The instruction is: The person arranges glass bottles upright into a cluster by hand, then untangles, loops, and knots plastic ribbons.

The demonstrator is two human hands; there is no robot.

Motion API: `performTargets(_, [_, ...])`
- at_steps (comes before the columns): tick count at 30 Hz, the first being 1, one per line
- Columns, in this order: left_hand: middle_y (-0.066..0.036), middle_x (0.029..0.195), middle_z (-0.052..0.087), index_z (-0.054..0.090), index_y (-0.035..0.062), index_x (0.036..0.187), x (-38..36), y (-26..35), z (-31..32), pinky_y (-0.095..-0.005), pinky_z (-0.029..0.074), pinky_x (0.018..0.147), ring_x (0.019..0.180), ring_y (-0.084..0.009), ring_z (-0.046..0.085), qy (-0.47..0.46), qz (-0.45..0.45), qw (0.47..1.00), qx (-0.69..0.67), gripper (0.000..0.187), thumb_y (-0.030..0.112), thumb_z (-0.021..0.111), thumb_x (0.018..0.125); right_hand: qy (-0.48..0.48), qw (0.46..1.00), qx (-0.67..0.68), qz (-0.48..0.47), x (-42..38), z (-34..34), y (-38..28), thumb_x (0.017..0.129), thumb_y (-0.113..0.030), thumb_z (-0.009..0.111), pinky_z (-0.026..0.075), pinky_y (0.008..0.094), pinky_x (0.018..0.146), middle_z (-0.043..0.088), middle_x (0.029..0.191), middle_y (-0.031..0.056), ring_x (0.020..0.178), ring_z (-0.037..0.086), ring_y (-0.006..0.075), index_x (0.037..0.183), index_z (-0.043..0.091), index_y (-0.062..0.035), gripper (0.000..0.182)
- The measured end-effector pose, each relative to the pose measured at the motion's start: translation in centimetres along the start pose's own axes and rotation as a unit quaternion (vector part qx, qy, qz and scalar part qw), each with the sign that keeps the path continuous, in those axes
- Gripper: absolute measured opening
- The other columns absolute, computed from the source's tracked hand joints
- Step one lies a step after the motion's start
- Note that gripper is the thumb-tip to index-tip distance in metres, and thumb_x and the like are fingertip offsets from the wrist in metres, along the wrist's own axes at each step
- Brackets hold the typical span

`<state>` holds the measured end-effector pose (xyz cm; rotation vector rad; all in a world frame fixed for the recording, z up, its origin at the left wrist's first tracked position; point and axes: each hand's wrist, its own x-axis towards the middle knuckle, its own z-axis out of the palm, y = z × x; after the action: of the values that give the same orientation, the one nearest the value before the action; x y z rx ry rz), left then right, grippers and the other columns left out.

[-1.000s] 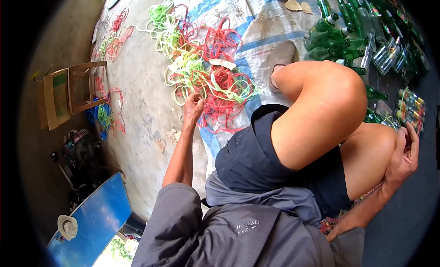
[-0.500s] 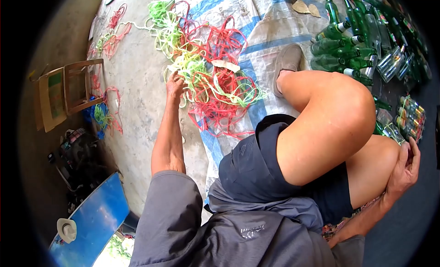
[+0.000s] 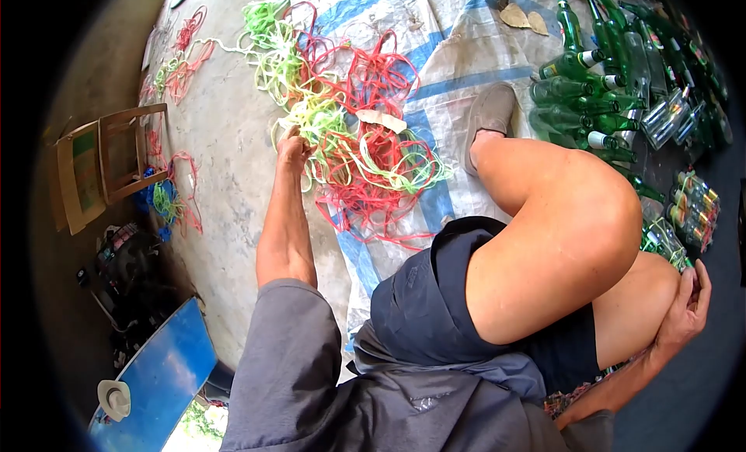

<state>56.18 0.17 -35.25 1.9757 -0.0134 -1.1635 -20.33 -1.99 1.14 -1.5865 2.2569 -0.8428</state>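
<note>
My left hand (image 3: pixel 293 149) is at the left edge of a tangled heap of plastic string. Its fingers are closed on the pale green string (image 3: pixel 318 118), partly hidden by the hand itself. Red string (image 3: pixel 373 199) is mixed through the heap, and a tan scrap (image 3: pixel 381 120) lies on top. At far right, my right hand (image 3: pixel 685 306) rests against the side of my knee with its fingers stretched out. Just beyond its fingertips is a string-tied bundle of small bottles (image 3: pixel 694 207).
Several green glass bottles (image 3: pixel 571 91) lie and stand at upper right. A white and blue tarp (image 3: pixel 458 56) covers the floor under the heap. To the left are a wooden frame (image 3: pixel 124 153), cardboard (image 3: pixel 78 176), and a blue panel (image 3: pixel 171 366) bearing a pale hat (image 3: pixel 114 399).
The fingers of my left hand have curled in at the green string. My right hand stays by the knee. The whole view has shifted slightly.
</note>
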Motion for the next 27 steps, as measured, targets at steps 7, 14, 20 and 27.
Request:
performTargets(7, [-0.002,0.148,0.062,0.053,0.0081,0.151,-3.3,1.3,-0.7,-0.0390,0.061,0.077,0.059,-0.0079,0.048,-0.010,0.059,0.989,-0.137,0.062,-0.008,0.057,0.091,-0.012,1.000,-0.001,-0.007,-0.4,0.8,-1.6,0.104,-0.011,0.068,0.052,0.0262,0.093,0.070,0.113,0.0036,0.102,0.065,0.0112,0.132,0.068,-0.0008,0.030])
performTargets(14, [0.003,0.138,0.068,0.065,0.0127,0.138,-9.9,5.0,-4.0,-0.0251,0.054,0.073,0.055,-0.0053,0.042,-0.121,0.138,0.942,-0.280,0.045,0.004,0.067,0.095,-0.010,0.999,0.020,-0.042,-0.8,1.5,-2.4,0.103,-0.008,0.068,0.052,0.0259,0.092,0.070,0.111,0.0048,0.100,0.065,0.0111,0.131,0.068,-0.0004,0.029])
performTargets(20, [-0.003,0.127,0.073,0.070,0.0094,0.124,-17.3,10.2,-5.8,-0.0314,0.059,0.079,0.070,-0.0088,0.062,-0.168,0.217,0.884,-0.378,0.027,0.009,0.068,0.098,-0.006,0.996,0.024,-0.086,-1.6,1.6,-3.1,0.102,-0.005,0.068,0.053,0.0263,0.090,0.070,0.108,0.0056,0.097,0.065,0.0117,0.129,0.069,-0.0002,0.028])
performTargets(27, [-0.004,0.128,0.073,0.071,0.0103,0.124,-28.2,18.2,-5.2,-0.0434,0.044,0.109,0.115,-0.0192,0.065,-0.259,0.347,0.816,-0.382,0.025,0.013,0.068,0.099,0.005,0.988,0.018,-0.153,-2.3,1.3,-3.7,0.098,0.000,0.068,0.054,0.0290,0.089,0.069,0.103,0.0065,0.094,0.066,0.0148,0.123,0.070,0.0014,0.025])
